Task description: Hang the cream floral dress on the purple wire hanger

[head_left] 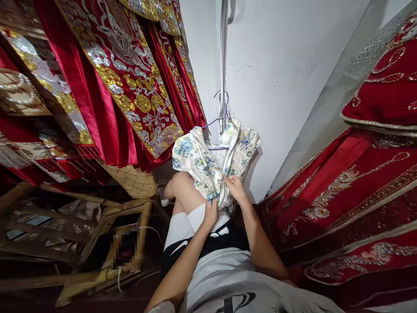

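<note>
A white short-sleeved blouse with blue and green flowers (203, 163) rests against my legs, its shoulders on a purple hanger (227, 104). My right hand (235, 188) pinches the blouse's front edge near the middle. Lower down and to the left, my left hand (211, 213) has its fingers closed on the lower part of the cloth. The hanger's hook stands free against the white wall, near a vertical metal strip. The blouse's lower hem is bunched and partly hidden behind my hands.
Red garments with gold and silver embroidery (130, 82) hang at the left. More red beaded garments (329, 204) hang close on the right. A wooden frame (146, 226) with a white cable stands at lower left. The white wall (270, 56) is straight ahead.
</note>
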`<state>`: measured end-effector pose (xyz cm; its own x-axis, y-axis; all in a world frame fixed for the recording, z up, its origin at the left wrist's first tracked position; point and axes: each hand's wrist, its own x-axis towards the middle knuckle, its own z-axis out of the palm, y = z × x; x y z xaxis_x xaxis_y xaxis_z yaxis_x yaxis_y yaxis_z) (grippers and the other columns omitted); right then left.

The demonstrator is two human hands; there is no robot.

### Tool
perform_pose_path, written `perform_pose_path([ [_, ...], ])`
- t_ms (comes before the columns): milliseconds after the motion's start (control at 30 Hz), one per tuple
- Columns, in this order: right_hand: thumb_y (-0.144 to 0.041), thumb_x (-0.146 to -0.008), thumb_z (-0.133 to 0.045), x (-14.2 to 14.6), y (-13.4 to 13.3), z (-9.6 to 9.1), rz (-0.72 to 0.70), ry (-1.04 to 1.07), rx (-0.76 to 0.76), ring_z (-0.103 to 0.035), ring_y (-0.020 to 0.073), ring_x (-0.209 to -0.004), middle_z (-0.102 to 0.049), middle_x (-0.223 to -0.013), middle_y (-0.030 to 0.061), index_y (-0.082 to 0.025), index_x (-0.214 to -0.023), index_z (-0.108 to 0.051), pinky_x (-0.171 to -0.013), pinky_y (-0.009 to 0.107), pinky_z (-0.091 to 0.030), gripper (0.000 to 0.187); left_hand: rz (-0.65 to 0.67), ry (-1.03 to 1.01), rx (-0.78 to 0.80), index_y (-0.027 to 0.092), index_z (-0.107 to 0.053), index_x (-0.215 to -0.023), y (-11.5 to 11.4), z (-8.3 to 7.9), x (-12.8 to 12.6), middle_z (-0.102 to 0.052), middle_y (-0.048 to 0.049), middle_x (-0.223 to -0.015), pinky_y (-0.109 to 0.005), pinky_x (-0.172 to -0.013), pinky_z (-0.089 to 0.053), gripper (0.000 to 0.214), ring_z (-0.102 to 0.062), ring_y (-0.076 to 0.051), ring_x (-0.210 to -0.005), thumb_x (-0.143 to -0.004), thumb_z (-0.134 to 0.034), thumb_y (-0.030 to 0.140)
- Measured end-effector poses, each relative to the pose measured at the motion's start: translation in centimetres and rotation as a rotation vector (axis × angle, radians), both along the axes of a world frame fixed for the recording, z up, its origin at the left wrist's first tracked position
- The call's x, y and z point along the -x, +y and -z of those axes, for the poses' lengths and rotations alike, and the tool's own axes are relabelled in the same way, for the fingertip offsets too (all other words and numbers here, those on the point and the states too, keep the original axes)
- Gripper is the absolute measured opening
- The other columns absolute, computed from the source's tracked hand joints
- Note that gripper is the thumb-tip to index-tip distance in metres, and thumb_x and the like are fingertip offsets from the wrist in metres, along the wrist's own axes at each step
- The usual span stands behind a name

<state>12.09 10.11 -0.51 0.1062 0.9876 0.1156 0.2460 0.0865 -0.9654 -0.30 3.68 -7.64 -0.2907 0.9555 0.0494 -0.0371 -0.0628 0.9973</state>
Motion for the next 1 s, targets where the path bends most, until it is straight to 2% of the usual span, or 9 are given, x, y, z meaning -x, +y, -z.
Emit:
perform_pose_path([
  [167, -0.05, -0.087, -0.05, 0.2, -0.4, 0.9, -0.133, -0.005, 0.097, -0.043, 0.013, -0.054, -0.051, -0.058, -0.0015, -0.022, -0.065, -0.049, -0.053, 0.026, -0.032, 0.036, 0.144, 0.131, -0.134, 0.018, -0.068, -0.093, -0.6, -1.3, 0.3, -0.074, -0.0098, -0.098, -0.041, -0.108, -0.044, 0.02, -0.065, -0.029, -0.108, -0.082, -0.055, 0.029],
  [300, -0.041, -0.084, -0.053, -0.1, -0.2, 0.4, -0.153, 0.025, 0.096, -0.041, 0.0124, -0.05, -0.05, -0.053, -0.001, -0.022, -0.06, -0.048, -0.051, 0.026, -0.032, 0.031, 0.096, 0.175, -0.164, 0.019, -0.07, -0.094, -1.0, -0.9, 0.6, -0.073, -0.0113, -0.098, -0.042, -0.111, -0.041, 0.021, -0.064, -0.031, -0.113, -0.083, -0.056, 0.031],
  [433, -0.041, -0.081, -0.053, -0.9, -0.5, 0.3, -0.16, 0.032, 0.072, -0.034, 0.0106, -0.047, -0.038, -0.046, -0.0034, -0.023, -0.053, -0.04, -0.048, 0.025, -0.027, 0.036, -0.084, 0.161, -0.159, 0.017, -0.062, -0.107, -1.1, -0.1, 1.3, -0.068, -0.0157, -0.11, -0.044, -0.11, -0.041, 0.033, -0.061, -0.032, -0.118, -0.088, -0.056, 0.043],
  [567, -0.042, -0.079, -0.055, -1.3, -0.8, 0.5, -0.156, 0.022, 0.05, -0.027, 0.0087, -0.046, -0.029, -0.044, -0.005, -0.023, -0.05, -0.033, -0.046, 0.024, -0.02, 0.041, -0.395, 0.264, -0.401, 0.017, -0.042, -0.133, -0.9, -1.6, 2.2, -0.05, -0.02, -0.135, -0.043, -0.109, -0.041, 0.053, -0.052, -0.029, -0.127, -0.09, -0.059, 0.044],
  [600, -0.042, -0.078, -0.055, -1.2, -0.8, 0.5, -0.169, 0.013, 0.047, -0.027, 0.0084, -0.046, -0.028, -0.044, -0.0052, -0.023, -0.049, -0.033, -0.046, 0.024, -0.018, 0.041, -0.389, 0.321, -0.465, 0.017, -0.042, -0.133, -0.8, -2.3, 2.2, -0.05, -0.0194, -0.135, -0.042, -0.108, -0.042, 0.051, -0.051, -0.028, -0.126, -0.091, -0.059, 0.041],
  [667, -0.043, -0.078, -0.055, -0.8, -1.0, 0.5, -0.22, -0.006, 0.049, -0.027, 0.0082, -0.046, -0.028, -0.044, -0.0054, -0.023, -0.049, -0.035, -0.046, 0.024, -0.017, 0.04, -0.238, 0.436, -0.521, 0.019, -0.048, -0.128, -0.6, -3.5, 1.7, -0.054, -0.0165, -0.127, -0.04, -0.104, -0.043, 0.041, -0.054, -0.027, -0.12, -0.092, -0.06, 0.034],
  [767, -0.044, -0.077, -0.056, 0.0, -1.3, 0.6, -0.293, -0.019, 0.057, -0.027, 0.008, -0.047, -0.029, -0.044, -0.006, -0.022, -0.049, -0.036, -0.046, 0.024, -0.017, 0.04, -0.035, 0.479, -0.427, 0.019, -0.05, -0.123, 0.1, -4.5, 0.3, -0.061, -0.0118, -0.112, -0.039, -0.095, -0.047, 0.035, -0.059, -0.025, -0.106, -0.089, -0.059, 0.024],
  [933, -0.047, -0.081, -0.055, 0.3, -1.2, 1.0, -0.336, 0.078, 0.069, -0.034, 0.0093, -0.047, -0.038, -0.046, -0.0054, -0.021, -0.055, -0.045, -0.048, 0.024, -0.025, 0.038, 0.017, 0.37, -0.349, 0.021, -0.056, -0.093, 1.2, -4.4, -0.8, -0.061, -0.0036, -0.084, -0.031, -0.077, -0.049, 0.005, -0.06, -0.02, -0.08, -0.089, -0.056, 0.024],
  [1000, -0.052, -0.086, -0.054, 0.1, -1.3, 1.0, -0.328, 0.115, 0.041, -0.041, 0.0107, -0.049, -0.045, -0.05, -0.0044, -0.021, -0.063, -0.048, -0.051, 0.025, -0.032, 0.039, 0.043, 0.294, -0.356, 0.021, -0.059, -0.091, 1.2, -4.2, -0.5, -0.064, -0.0038, -0.085, -0.03, -0.078, -0.051, 0.008, -0.063, -0.019, -0.081, -0.09, -0.059, 0.028],
])
